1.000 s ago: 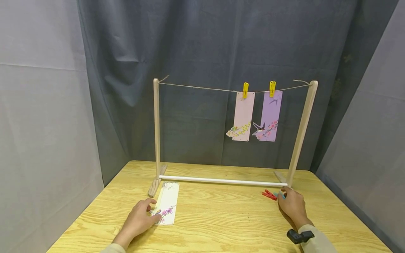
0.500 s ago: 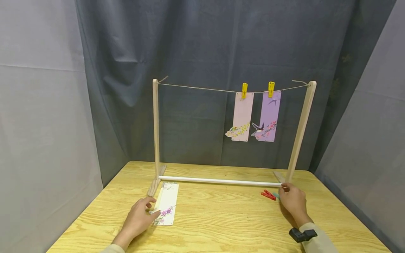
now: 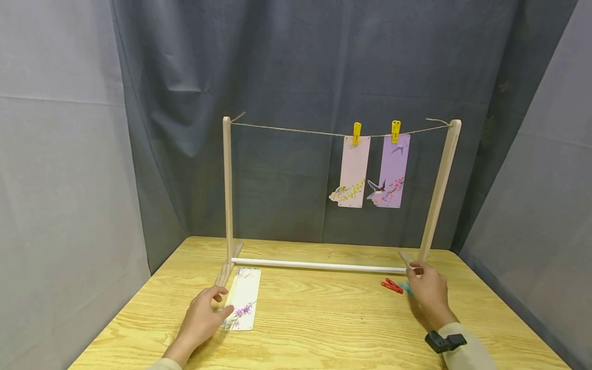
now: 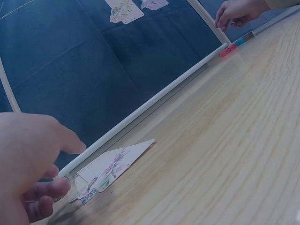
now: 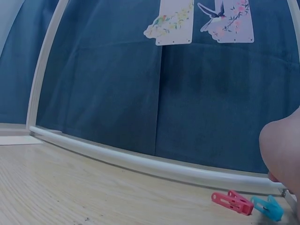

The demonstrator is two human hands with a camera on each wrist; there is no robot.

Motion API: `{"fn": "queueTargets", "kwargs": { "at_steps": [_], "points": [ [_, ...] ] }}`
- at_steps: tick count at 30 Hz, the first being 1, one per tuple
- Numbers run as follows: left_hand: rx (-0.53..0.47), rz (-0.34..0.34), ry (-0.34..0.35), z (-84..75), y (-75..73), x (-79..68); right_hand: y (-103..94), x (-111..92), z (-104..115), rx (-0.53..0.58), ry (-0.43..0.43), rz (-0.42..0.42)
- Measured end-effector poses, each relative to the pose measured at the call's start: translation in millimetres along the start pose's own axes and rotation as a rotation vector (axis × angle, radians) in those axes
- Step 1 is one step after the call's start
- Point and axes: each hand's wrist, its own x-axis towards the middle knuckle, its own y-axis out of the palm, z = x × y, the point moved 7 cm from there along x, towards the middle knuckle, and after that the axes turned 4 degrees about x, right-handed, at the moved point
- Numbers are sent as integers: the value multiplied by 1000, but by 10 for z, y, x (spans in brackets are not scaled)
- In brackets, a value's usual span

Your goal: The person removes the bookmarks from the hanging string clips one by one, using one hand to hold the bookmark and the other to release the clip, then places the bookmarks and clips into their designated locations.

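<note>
In the head view a white card [image 3: 242,299] with a purple flower branch lies on the table at left. My left hand [image 3: 203,314] is at its left edge, thumb over the card's lower part, fingers bent loosely and apart. In the left wrist view that hand [image 4: 33,168] stands beside the card [image 4: 117,161]. My right hand [image 3: 429,293] hovers at the stand's right foot, above a red clothespin [image 3: 392,285] and a teal clothespin [image 3: 406,287]. Its thumb and fingertips are close together; I cannot tell whether they hold something. Both clothespins lie on the table.
A wooden stand with a white bottom rod [image 3: 319,265] spans the table's back, a string [image 3: 287,128] strung between its posts. Two yellow clothespins hold a pink card [image 3: 355,172] and a purple card [image 3: 393,172] on the string. Grey cloth hangs behind.
My right hand has risen slightly away from the clothespins toward the stand's foot, showing more of the teal one. My left hand stays at the white card, nearly still.
</note>
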Motion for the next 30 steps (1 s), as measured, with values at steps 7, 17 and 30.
{"fn": "queueTargets", "kwargs": {
  "at_steps": [7,17,30],
  "points": [
    [-34,-12,3,-31,-17,-5,-64,8,76,13,3,-27],
    [-173,-25,14,-108,24,6,-143,43,248,62,-23,-36],
    [-311,1,103,-458,97,120,-195,29,755,139,-144,13]
  ]
}}
